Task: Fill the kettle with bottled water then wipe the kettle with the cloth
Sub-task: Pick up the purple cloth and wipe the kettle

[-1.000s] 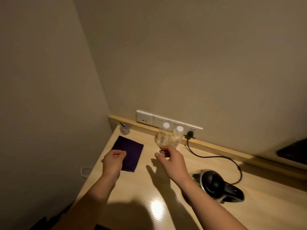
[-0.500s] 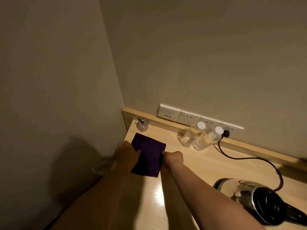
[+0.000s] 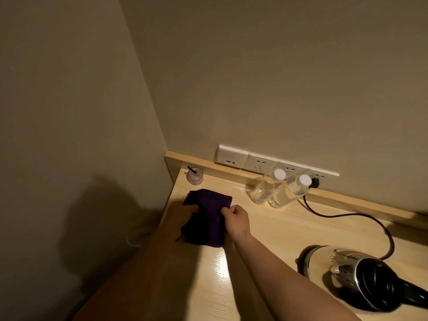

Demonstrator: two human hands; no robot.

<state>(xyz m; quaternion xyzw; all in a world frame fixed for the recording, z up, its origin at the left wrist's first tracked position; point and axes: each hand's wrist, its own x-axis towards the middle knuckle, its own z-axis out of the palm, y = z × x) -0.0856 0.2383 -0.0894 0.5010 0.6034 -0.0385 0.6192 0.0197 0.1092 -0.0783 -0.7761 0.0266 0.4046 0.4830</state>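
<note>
A dark purple cloth [image 3: 209, 216] is bunched up near the left edge of the wooden desk [image 3: 273, 232]. My left hand [image 3: 183, 216] grips its left side and my right hand [image 3: 236, 218] pinches its right edge. Two clear water bottles with white caps, one [image 3: 266, 189] on the left and the other [image 3: 288, 193] beside it, stand at the back by the wall. The steel kettle [image 3: 352, 276] with a black lid and handle sits at the lower right, apart from both hands.
A black power cord [image 3: 361, 216] runs from the white wall sockets [image 3: 261, 164] to the kettle. A small clear cup holding a black stick [image 3: 195, 175] stands in the back left corner. Walls close in at the left and back.
Both hands went from hovering over the desk to the cloth and closed on it, lifting and bunching it. The view swung left, so the kettle now lies at the lower right.
</note>
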